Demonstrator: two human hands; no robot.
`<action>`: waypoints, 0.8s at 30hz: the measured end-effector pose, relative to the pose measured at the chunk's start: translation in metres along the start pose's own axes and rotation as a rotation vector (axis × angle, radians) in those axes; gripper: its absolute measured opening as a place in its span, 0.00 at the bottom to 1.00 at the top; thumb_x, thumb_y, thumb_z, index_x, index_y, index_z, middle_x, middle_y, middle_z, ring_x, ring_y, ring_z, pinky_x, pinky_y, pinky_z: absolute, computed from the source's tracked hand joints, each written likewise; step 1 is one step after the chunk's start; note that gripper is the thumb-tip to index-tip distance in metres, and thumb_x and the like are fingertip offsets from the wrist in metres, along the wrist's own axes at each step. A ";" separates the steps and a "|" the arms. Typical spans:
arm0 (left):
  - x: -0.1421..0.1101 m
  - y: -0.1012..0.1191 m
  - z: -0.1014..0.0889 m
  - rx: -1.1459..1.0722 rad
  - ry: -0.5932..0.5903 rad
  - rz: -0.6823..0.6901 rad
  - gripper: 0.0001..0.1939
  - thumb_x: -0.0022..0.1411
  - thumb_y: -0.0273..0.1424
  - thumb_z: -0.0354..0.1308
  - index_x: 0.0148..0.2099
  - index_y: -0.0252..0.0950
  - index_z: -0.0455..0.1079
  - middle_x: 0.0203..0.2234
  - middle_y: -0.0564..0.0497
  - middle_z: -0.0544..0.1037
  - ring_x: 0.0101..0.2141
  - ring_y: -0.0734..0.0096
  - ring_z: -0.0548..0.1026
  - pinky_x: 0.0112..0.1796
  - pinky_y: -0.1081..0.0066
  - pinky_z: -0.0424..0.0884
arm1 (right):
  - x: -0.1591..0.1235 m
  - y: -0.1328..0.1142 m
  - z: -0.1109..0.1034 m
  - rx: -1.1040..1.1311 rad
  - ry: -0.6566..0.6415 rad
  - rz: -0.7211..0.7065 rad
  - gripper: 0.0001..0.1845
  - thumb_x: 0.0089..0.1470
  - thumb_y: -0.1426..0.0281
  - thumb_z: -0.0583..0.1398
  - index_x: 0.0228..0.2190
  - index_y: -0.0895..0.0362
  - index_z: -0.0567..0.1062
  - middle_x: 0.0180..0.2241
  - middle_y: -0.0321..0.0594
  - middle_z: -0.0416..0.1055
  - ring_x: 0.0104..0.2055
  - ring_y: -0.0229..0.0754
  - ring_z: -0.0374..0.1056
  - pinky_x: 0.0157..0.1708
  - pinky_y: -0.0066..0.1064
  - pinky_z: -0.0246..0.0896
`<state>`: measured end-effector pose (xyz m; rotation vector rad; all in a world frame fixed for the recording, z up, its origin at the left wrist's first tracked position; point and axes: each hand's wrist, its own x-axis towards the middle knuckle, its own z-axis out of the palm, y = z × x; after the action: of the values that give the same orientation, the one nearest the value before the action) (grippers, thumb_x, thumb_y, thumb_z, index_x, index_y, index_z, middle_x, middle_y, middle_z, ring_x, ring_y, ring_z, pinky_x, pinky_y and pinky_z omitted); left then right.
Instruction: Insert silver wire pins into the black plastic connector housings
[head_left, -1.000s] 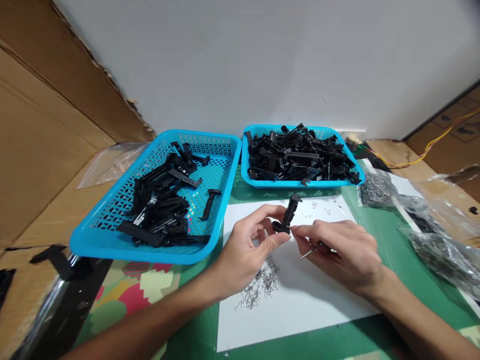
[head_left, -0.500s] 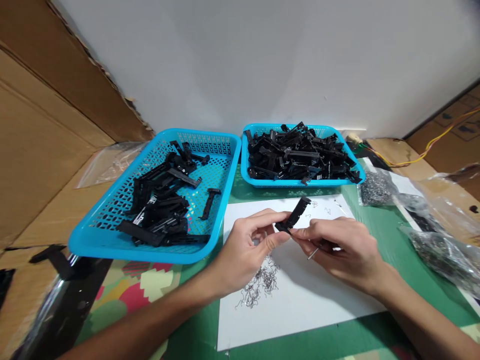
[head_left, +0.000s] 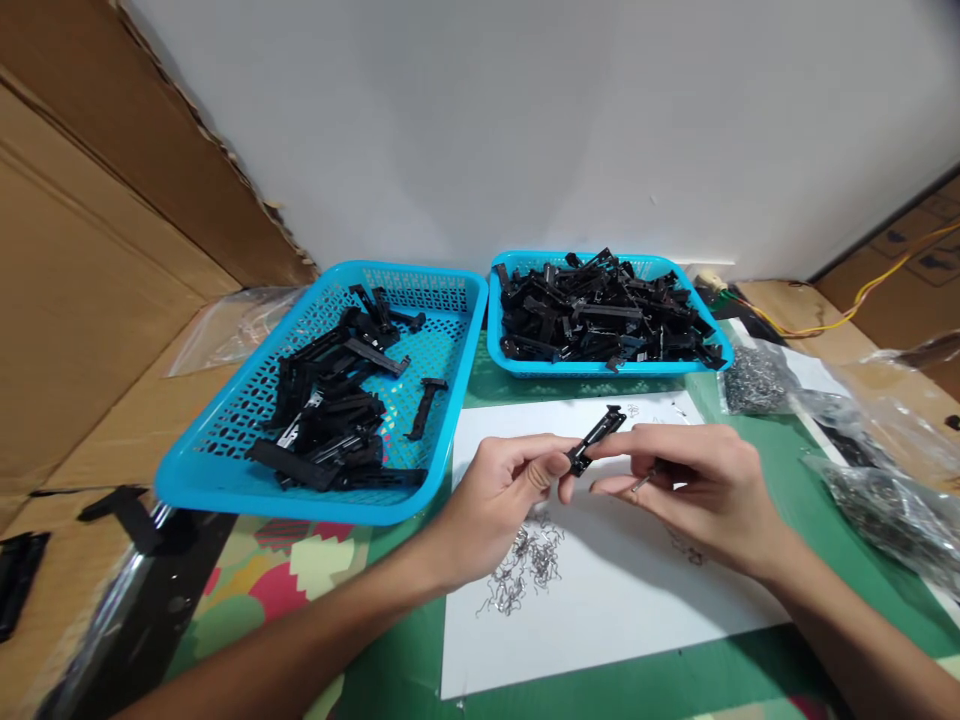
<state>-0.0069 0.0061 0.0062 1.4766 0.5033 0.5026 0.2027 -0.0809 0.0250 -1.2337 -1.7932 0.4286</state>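
My left hand (head_left: pixel 510 500) pinches the near end of a slim black plastic part (head_left: pixel 598 440) between thumb and fingers, above the white sheet (head_left: pixel 600 620). My right hand (head_left: pixel 697 490) has its index fingertip against the side of that part. A thin metal rod-like tool (head_left: pixel 643 482) pokes out from under the right hand's curled fingers; the rest of it is hidden. Below the left hand lies a loose pile of small bent wire springs (head_left: pixel 525 570). A smaller cluster of springs (head_left: pixel 686 547) shows beside the right palm.
A blue basket (head_left: pixel 450 440) with black parts stands at the left. Another blue basket (head_left: pixel 615 368), heaped with similar parts, is at the back. Plastic bags of small metal pieces (head_left: pixel 877 500) lie on the right. Cardboard (head_left: pixel 97 180) and a white wall (head_left: pixel 525 120) enclose the workplace.
The black part has been turned in my left hand, so its slotted, shiny side now shows. My right fingers have shifted, with the index finger reaching onto the part.
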 end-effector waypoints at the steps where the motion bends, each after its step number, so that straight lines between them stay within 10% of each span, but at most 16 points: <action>1: 0.000 0.001 0.000 0.019 -0.010 0.000 0.27 0.76 0.48 0.52 0.35 0.32 0.78 0.26 0.52 0.71 0.26 0.72 0.63 0.29 0.71 0.58 | 0.000 0.000 -0.001 -0.019 -0.010 -0.014 0.08 0.63 0.76 0.66 0.42 0.53 0.82 0.26 0.31 0.75 0.21 0.31 0.61 0.20 0.25 0.54; 8: -0.001 0.001 0.005 0.294 0.231 0.057 0.17 0.72 0.39 0.62 0.61 0.43 0.73 0.50 0.49 0.76 0.42 0.66 0.71 0.44 0.68 0.67 | 0.003 0.010 -0.004 -0.120 -0.065 0.007 0.09 0.62 0.79 0.63 0.38 0.55 0.81 0.26 0.32 0.76 0.22 0.32 0.64 0.22 0.26 0.55; 18: 0.005 -0.004 0.007 0.394 0.282 0.057 0.04 0.68 0.26 0.65 0.45 0.37 0.77 0.39 0.52 0.79 0.38 0.69 0.74 0.41 0.69 0.69 | 0.010 0.006 -0.011 -0.142 -0.187 0.185 0.10 0.68 0.68 0.62 0.47 0.54 0.82 0.33 0.38 0.76 0.30 0.37 0.70 0.28 0.27 0.63; 24: 0.005 -0.003 0.009 0.404 0.274 0.070 0.07 0.64 0.21 0.64 0.44 0.36 0.77 0.39 0.51 0.80 0.40 0.67 0.76 0.43 0.67 0.71 | 0.012 0.000 -0.013 -0.119 -0.121 0.039 0.14 0.69 0.76 0.57 0.49 0.51 0.81 0.41 0.44 0.79 0.41 0.43 0.77 0.38 0.33 0.74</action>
<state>0.0020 0.0019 0.0039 1.8261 0.8059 0.6927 0.2125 -0.0727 0.0376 -1.3519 -1.9229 0.4312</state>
